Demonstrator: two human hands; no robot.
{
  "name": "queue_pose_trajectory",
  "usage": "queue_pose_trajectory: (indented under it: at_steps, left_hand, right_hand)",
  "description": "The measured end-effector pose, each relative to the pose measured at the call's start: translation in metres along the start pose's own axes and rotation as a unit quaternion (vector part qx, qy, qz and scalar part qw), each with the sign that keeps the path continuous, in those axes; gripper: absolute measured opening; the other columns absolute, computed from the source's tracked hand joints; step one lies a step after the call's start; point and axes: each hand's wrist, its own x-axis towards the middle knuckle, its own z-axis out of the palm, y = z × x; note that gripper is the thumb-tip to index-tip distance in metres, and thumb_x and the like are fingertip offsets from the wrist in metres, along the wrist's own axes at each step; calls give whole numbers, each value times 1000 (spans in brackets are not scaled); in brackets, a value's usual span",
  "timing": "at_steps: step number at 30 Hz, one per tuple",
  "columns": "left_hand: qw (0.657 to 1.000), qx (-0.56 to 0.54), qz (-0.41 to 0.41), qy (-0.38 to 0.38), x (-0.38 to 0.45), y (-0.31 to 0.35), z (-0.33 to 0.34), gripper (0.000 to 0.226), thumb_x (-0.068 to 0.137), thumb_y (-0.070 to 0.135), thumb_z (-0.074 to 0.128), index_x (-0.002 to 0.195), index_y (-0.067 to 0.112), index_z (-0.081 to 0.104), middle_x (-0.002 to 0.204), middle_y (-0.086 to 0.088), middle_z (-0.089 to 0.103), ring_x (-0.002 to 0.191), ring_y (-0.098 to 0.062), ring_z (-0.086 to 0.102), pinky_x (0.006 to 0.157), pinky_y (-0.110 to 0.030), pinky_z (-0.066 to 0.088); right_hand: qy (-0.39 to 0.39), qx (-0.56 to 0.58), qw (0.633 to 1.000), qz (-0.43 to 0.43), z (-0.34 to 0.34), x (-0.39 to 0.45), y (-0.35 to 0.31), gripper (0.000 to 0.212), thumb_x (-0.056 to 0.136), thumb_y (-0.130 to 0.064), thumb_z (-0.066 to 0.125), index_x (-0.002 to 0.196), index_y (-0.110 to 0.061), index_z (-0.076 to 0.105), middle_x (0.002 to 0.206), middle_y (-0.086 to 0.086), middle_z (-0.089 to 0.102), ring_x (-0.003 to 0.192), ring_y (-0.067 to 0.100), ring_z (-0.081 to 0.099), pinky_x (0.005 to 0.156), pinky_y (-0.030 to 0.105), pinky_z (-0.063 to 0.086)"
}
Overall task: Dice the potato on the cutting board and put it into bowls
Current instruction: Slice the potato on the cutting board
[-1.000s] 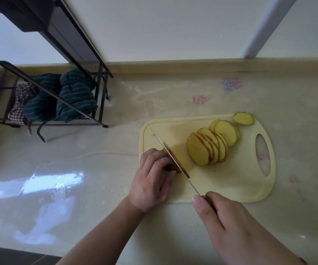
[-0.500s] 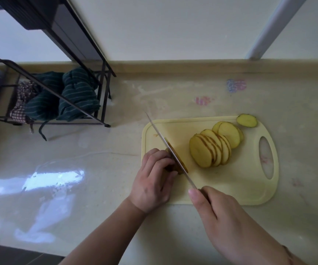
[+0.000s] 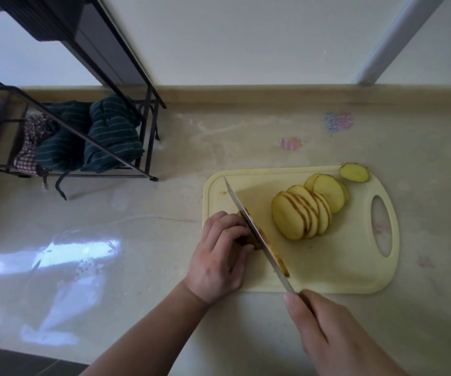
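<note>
Pale yellow plastic board (image 3: pixel 327 270) sits on a beige glossy counter (image 3: pixel 110 267), handle hole on the right side. The left hand (image 3: pixel 219 256) has its fingers curled down over the last chunk of potato (image 3: pixel 248 240) at the board's left edge, pinning it there. You can only see a bit of brown skin poking out from under the fingertips. The right hand (image 3: pixel 335 337) is wrapped around the knife's handle at the near edge of the board, with one finger stretched forward toward the blade. The knife (image 3: pixel 257 234) runs diagonally away from the person, its blade right up against the left fingers and down in the chunk. A thin slice (image 3: pixel 282 265) is stuck against the blade's right side near the handle.

In the middle of the board there's a fanned row of slices (image 3: pixel 303 213), overlapping and leaning on each other, skin still on the edges. One end piece (image 3: pixel 354 172) lies at the board's far edge, apart from the row.

Over on the left, a black wire rack (image 3: pixel 148 131) stands by the wall, with striped green cloths (image 3: pixel 110 131) bunched up in it.
</note>
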Motion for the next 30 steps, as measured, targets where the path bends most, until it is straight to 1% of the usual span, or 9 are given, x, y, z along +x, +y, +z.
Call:
queue_pose_trajectory:
  at_steps: [5, 9, 11, 13, 16, 22, 25, 27, 30]
  left_hand:
    - [1000, -2, 11, -12, 1, -1, -1, 24, 92, 10, 67, 115, 7, 57, 119, -11, 57, 114, -32, 56, 105, -37, 44]
    - [1000, 4, 15, -10, 2, 0, -1, 26, 93, 11, 67, 116, 9, 56, 120, -8, 55, 114, -29, 55, 106, -34, 42]
    - [1000, 4, 10, -4, 1, 0, -1, 26, 92, 11, 67, 116, 10, 55, 119, -8, 55, 113, -29, 55, 105, -34, 44]
    - [1000, 8, 10, -2, 0, 0, -2, 25, 93, 14, 66, 116, 10, 55, 118, -7, 54, 112, -28, 54, 104, -35, 45]
    - [1000, 16, 4, -13, 0, 1, -3, 25, 93, 13, 65, 115, 10, 53, 118, -8, 52, 111, -31, 53, 103, -37, 45]
    - [999, 35, 7, -21, 0, 5, -3, 22, 96, 16, 61, 116, 11, 52, 120, -7, 50, 110, -32, 53, 101, -39, 46]
    - [999, 40, 10, -10, -1, 7, -4, 24, 96, 19, 62, 117, 12, 53, 121, -7, 51, 113, -28, 53, 99, -41, 49]
    - [999, 38, -4, 0, -2, 10, -4, 25, 97, 24, 62, 118, 12, 54, 123, -6, 51, 114, -27, 53, 98, -44, 50]
    - [997, 47, -55, 10, -9, 18, -7, 33, 95, 31, 65, 120, 12, 54, 126, -4, 49, 117, -29, 54, 97, -46, 50]
  right_hand:
    - [-28, -5, 999, -18, 3, 15, 7, 57, 75, -70, 21, 71, -21, 50, 64, -19, 60, 62, 5, 55, 63, 26, 41]
    - [-29, 4, 998, -48, 3, 32, 6, 56, 80, -70, 24, 67, -21, 48, 58, -3, 55, 55, 12, 50, 61, 36, 42]
    - [-55, 17, 997, -42, -10, 36, 9, 55, 81, -69, 29, 66, -19, 47, 51, -2, 49, 46, 8, 43, 51, 33, 38]
    - [-96, 107, 989, 16, -30, 41, 11, 53, 83, -67, 38, 69, -16, 46, 50, -3, 41, 39, 9, 33, 39, 26, 29]
    - [-158, 267, 944, 112, -55, 53, 16, 52, 88, -61, 42, 79, -10, 45, 56, 6, 33, 40, 14, 22, 38, 18, 25]
    - [-214, 329, 910, 133, -63, 50, 7, 52, 82, -64, 46, 78, -12, 45, 58, 6, 29, 40, 12, 19, 37, 17, 25]
    - [-201, 258, 941, 91, -60, 37, -8, 53, 85, -65, 45, 79, -12, 46, 56, 4, 35, 39, 14, 26, 37, 20, 27]
    - [-121, 104, 987, 9, -56, 28, -16, 57, 81, -70, 39, 73, -15, 47, 51, -5, 42, 41, 9, 35, 40, 23, 31]
    - [-33, -55, 995, -82, -50, 19, -19, 56, 76, -75, 29, 65, -23, 45, 54, -12, 55, 51, 7, 50, 51, 23, 38]
